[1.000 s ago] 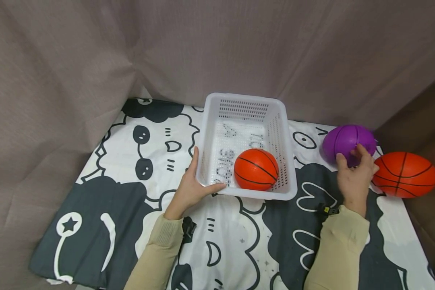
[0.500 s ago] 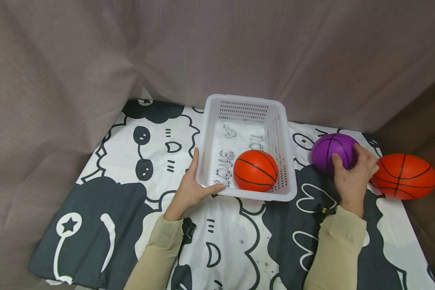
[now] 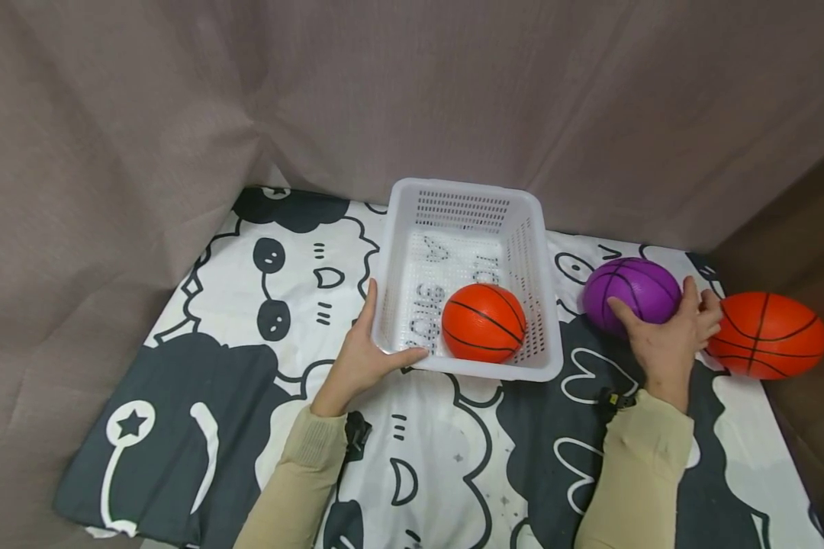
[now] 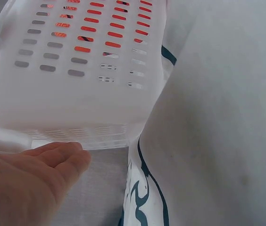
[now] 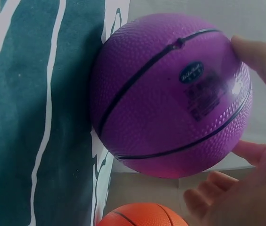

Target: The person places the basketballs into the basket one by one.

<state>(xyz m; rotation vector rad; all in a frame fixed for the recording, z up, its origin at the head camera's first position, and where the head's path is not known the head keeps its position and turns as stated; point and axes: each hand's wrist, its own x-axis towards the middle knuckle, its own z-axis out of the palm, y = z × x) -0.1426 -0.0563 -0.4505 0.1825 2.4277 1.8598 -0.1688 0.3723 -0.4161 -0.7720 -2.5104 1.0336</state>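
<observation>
My left hand [image 3: 360,360] holds the near-left corner of a white plastic basket [image 3: 468,369], its thumb over the near rim and index finger along the left side. In the left wrist view, other fingers [image 4: 67,157] lie against the basket's outer wall. An orange toy basketball [image 3: 484,323] sits in the basket's near-right part. My right hand [image 3: 669,343] holds a purple toy basketball [image 3: 638,286] from the near side, thumb on its left and index finger on its right. The right wrist view shows the thumb [image 5: 260,54] touching the ball, the remaining fingers below it.
Another orange toy basketball [image 3: 765,335] lies just right of my right hand, at the right edge of the surface. A black-and-white cartoon-print cloth [image 3: 302,305] covers the surface. Brown fabric [image 3: 412,91] hangs behind and on both sides.
The purple ball has moved left and nearer, away from the back right. My right hand has followed, and its fingers are spread wider. The left hand and basket stay nearly still.
</observation>
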